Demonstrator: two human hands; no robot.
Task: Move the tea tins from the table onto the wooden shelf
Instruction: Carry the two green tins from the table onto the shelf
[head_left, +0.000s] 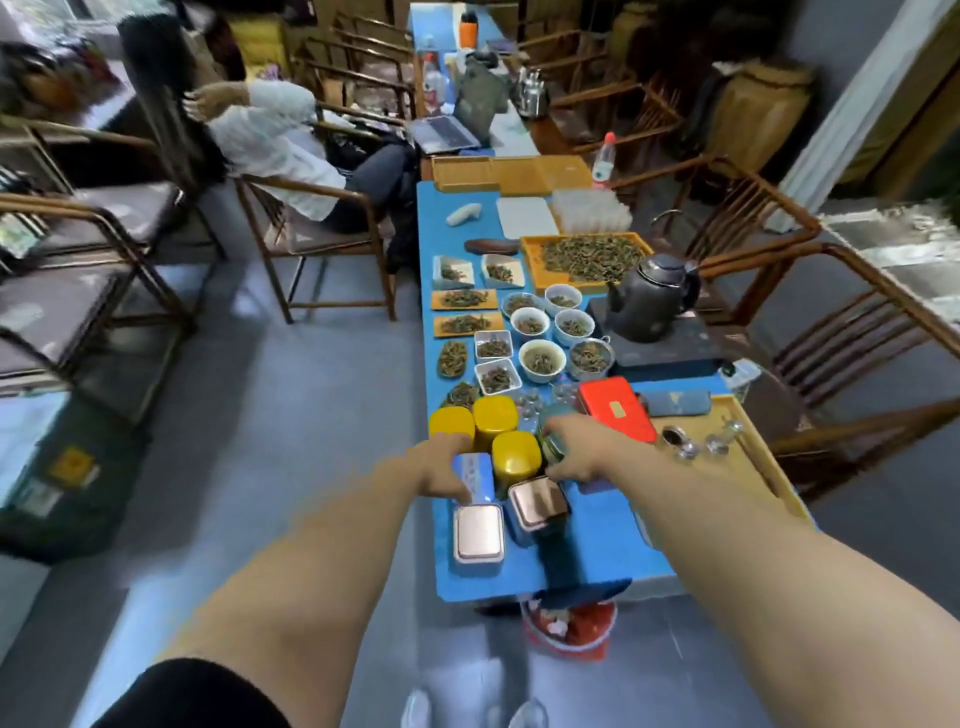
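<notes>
Item: tea tins, clustered at the near end of the blue table; the wooden shelf is not in view.

- 3 yellow tins, standing upright, close together at the left edge.
- Blue tin, held by the left hand; fingers curl round its side, thumb across the front.
- Green tin, under the right hand; fingers wrap over its top, though how firmly cannot be told.
- 2 tins with coppery lids: the silver tin upright, the tilted tin leaning just beside the right hand.
- Red flat tin, further back on the right.

Adjacent stock: white bowls of leaf, small glass cups, a dark kettle.

Risk: both hands lift from a tight cluster. A rising wrist could likely topple the tilted tin or nudge a yellow tin off the table edge; a backward sweep could strike the glass cups.
</notes>
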